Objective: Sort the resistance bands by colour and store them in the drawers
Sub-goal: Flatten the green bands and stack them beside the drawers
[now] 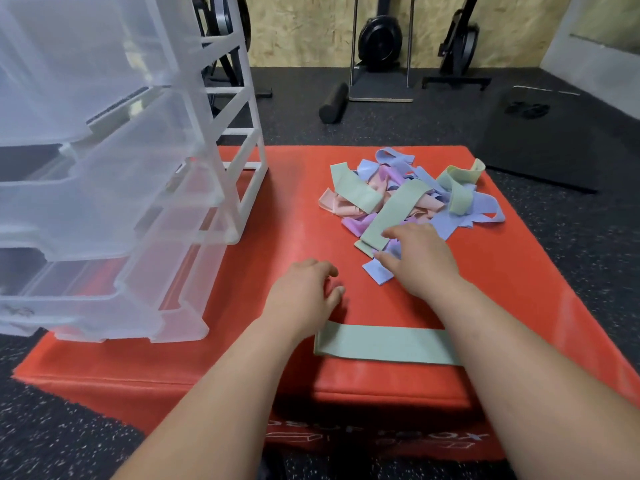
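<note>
A loose pile of resistance bands [412, 195] in green, blue, purple and pink lies on the red padded box [284, 209]. One green band [384, 344] lies flat on its own near the box's front edge, under my forearms. My right hand [415, 258] rests on the near edge of the pile, fingertips touching a long green band [391, 220] and a blue one [377, 273]. My left hand [304, 289] hovers over bare red padding with fingers curled, holding nothing. A clear plastic drawer unit [114, 188] stands at the left with several drawers pulled out.
The box sits on a dark speckled gym floor [571, 271]. Behind it are a black foam roller [334, 102], a black mat [561, 140] and exercise machines along the wooden wall.
</note>
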`<state>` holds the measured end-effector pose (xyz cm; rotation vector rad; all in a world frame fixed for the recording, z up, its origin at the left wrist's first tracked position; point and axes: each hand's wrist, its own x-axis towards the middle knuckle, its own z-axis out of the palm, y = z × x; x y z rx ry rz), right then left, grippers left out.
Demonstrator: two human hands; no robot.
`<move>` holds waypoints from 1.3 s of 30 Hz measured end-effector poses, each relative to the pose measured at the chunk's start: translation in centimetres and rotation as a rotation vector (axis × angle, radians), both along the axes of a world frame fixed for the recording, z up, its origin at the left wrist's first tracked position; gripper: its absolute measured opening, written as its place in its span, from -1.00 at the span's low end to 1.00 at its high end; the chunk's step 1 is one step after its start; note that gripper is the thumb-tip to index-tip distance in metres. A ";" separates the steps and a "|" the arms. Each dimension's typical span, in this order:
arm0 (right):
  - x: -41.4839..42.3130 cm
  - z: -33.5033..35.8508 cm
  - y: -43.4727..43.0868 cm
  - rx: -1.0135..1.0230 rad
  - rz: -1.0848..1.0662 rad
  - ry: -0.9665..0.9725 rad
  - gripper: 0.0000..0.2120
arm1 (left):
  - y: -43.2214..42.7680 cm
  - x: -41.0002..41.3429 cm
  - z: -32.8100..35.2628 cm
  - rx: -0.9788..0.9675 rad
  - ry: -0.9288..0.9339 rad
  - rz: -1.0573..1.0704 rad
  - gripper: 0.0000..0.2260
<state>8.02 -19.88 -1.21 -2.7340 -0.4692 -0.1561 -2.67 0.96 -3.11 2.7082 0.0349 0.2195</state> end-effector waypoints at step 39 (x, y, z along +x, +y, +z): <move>-6.2 7.1 -8.4 0.669 -0.120 0.147 -0.80 | -5.6 -0.7 3.1 -0.493 -0.174 -0.122 -0.68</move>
